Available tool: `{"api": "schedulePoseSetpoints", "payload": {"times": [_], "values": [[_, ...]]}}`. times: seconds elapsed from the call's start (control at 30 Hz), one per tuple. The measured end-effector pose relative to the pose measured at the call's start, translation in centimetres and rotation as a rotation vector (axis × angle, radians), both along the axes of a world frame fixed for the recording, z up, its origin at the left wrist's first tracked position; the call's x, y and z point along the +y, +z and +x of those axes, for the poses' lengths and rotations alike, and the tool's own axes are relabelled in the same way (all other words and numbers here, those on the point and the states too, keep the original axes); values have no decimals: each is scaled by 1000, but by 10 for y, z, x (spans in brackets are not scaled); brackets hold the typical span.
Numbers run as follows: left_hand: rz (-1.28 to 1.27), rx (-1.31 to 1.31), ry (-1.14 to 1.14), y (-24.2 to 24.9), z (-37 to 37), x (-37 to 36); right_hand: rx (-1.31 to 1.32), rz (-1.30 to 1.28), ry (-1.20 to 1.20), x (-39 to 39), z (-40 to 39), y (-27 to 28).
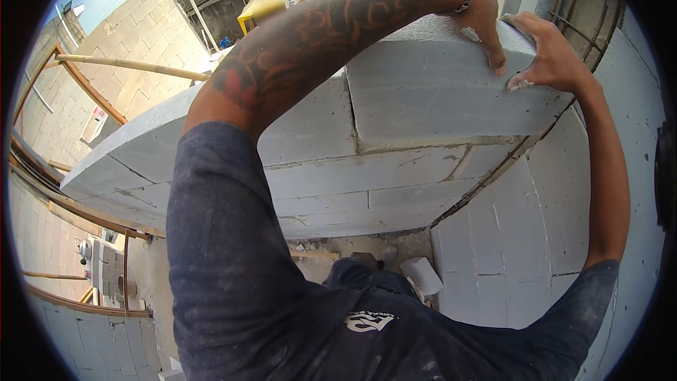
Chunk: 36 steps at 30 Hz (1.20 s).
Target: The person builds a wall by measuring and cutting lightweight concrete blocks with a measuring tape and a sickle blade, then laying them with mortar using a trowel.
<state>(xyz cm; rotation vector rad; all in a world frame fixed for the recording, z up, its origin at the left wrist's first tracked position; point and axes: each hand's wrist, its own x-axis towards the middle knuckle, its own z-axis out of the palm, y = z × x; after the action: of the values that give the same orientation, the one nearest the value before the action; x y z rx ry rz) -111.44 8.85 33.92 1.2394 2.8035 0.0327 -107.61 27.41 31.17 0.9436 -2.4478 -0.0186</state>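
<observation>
My left hand (pixel 481 22) lies over the top edge of a large light-grey block (pixel 437 92) in the wall's top course, its thumb or a finger hanging down the near face. Close beside it on the right, my right hand (pixel 550 53) grips the same block near its right end, thumb on the near face and fingers on top. Whitish dust or mortar sticks to the fingertips of both hands. The block sits next to another block (pixel 310 123), with a dark joint between them.
A second block wall (pixel 508 219) meets this one at the right corner. Steel bars (pixel 582 28) stand behind the corner. Below, a loose block (pixel 421 275) lies on the floor near my legs. Wooden frames and a bamboo pole (pixel 134 65) are at the left.
</observation>
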Motion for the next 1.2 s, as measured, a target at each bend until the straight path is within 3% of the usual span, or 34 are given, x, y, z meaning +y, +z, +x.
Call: {"api": "schedulePoseSetpoints", "payload": {"times": [1.2], "values": [[-126, 90, 64, -36, 4, -2, -79, -31, 16, -7, -22, -47]]}}
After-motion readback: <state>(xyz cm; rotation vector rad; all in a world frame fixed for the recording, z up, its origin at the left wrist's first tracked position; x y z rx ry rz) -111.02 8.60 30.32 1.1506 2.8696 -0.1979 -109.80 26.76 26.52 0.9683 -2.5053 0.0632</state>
